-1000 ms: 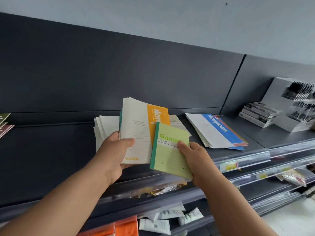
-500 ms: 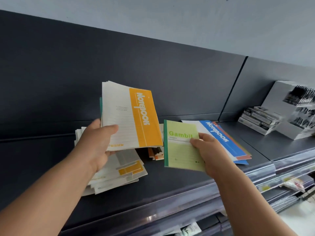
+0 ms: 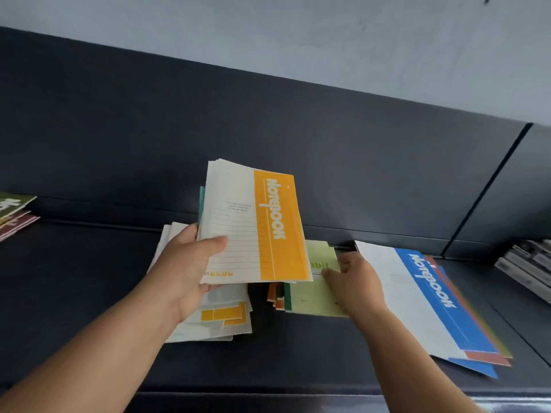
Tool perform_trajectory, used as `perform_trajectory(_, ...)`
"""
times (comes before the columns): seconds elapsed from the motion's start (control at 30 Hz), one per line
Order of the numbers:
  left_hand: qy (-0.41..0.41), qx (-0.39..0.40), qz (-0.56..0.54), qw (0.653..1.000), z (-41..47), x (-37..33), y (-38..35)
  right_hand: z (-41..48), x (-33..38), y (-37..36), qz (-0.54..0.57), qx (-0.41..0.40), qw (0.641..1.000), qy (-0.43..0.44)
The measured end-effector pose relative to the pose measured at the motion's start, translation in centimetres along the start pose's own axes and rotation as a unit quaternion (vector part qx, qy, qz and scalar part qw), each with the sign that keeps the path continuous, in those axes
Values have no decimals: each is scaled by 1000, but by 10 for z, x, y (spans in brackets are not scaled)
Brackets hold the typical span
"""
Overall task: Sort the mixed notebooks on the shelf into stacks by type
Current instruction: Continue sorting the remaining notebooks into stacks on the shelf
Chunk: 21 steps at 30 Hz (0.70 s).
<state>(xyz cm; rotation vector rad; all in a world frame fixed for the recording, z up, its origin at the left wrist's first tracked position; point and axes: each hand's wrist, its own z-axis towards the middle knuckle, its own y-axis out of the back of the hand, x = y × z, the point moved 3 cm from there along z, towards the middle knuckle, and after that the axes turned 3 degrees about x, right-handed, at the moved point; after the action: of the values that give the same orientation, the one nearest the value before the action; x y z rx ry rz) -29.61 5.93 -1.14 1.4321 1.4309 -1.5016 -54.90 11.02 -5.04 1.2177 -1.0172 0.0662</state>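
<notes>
I'm watching left hand (image 3: 187,263) gripping orange notebooks (image 3: 256,228) upright; right hand (image 3: 354,281) pinching green notebook (image 3: 313,299) atop a pile (image 3: 272,296) on the shelf (image 3: 89,293).

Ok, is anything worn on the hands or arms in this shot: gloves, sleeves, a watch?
Nothing shows. The left hand and right hand are bare, with no gloves or rings in view. The left forearm and right forearm are bare down to the bottom edge of the frame: no sleeve, watch or bracelet is visible.
</notes>
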Motion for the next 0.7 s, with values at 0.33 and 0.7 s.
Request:
perform_trajectory(0.33,-34,-56,-13,998,-14,15,-26,-12,56,10,279,181,942,50)
perform_trajectory(0.7,-52,-111,-36,992,-13,-3,30,-16,91,-39,405,264,875,-41)
